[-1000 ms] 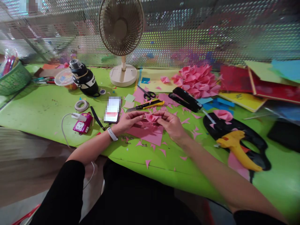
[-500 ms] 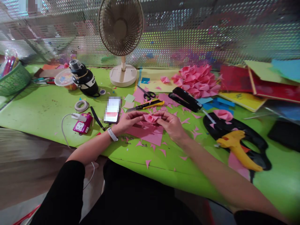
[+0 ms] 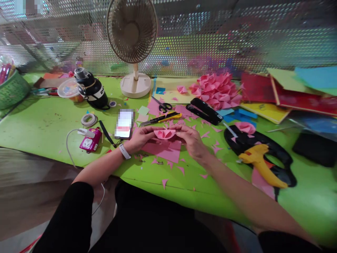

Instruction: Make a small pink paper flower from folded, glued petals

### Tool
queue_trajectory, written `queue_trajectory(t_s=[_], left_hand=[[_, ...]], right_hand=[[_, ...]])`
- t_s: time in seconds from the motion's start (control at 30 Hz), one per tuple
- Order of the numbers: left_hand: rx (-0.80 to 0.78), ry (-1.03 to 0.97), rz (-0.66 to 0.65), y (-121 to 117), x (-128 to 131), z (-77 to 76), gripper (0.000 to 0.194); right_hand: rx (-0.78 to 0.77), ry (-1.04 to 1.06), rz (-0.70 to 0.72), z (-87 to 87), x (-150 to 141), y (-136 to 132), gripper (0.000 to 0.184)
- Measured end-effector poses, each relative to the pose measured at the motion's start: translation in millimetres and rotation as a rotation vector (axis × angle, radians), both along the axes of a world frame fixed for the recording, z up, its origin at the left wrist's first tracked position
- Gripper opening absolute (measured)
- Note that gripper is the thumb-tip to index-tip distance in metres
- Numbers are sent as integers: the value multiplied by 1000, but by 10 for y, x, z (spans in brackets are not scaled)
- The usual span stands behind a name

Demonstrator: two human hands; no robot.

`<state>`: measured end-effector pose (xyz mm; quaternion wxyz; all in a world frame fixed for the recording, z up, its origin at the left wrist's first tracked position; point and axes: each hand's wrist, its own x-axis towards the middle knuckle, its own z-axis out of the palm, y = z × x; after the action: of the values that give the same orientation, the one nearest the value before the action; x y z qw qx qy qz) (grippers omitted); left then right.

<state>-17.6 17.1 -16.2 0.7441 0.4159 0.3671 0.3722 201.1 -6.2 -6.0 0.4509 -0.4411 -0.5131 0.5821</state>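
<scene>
Between my hands is a folded pink paper flower piece (image 3: 164,134), its near side now a rounded half-disc. My left hand (image 3: 140,138) pinches its left edge, and my right hand (image 3: 191,141) grips its right edge. Below them a pink paper sheet (image 3: 168,151) lies on the green table (image 3: 147,175), with pink scraps (image 3: 181,170) scattered around. Just beyond my hands are a yellow and black utility knife (image 3: 161,118) and black-handled scissors (image 3: 164,106). The undersides of my fingers are hidden.
A phone (image 3: 124,123), pink power adapter (image 3: 91,140) and tape roll (image 3: 88,119) lie left. Behind stand a black bottle (image 3: 92,89) and a fan (image 3: 135,86). Rightward are a stapler (image 3: 205,111), a heap of pink paper flowers (image 3: 217,89) and a yellow glue gun (image 3: 259,163).
The pink paper piece has tilted between my fingers, so a rounded half-disc edge now faces me. Both hands keep hold of it. The whole view has shifted slightly.
</scene>
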Motion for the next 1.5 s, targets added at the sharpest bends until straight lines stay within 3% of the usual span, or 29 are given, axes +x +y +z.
queue_trajectory(t_s=[0.37,0.63,0.77,0.9,1.03,1.23,1.4,1.5], left_hand=[[-122,-54,18,-18,-17,58,21],[-85,-65,19,-11,-12,45,30],[52,13,-5,-23,-16,13,41],[224,103,-29,-44,-25,-15,46],[334,177,-23,-55,-34,10,44],[440,227,-45,-30,-31,-24,40],[511,266,-71,-9,-30,-86,36],[659,351,-68,-3,-47,-79,31]], right_hand=[[-11,79,26,-44,20,7,23],[15,39,2,-4,-25,9,20],[101,-111,-20,-17,-35,-7,19],[388,-424,-20,-17,-5,-16,23],[639,-598,21,-13,53,7,28],[714,-631,80,-86,83,23,29],[747,-686,28,-161,85,10,23],[805,-708,15,-157,82,5,21]])
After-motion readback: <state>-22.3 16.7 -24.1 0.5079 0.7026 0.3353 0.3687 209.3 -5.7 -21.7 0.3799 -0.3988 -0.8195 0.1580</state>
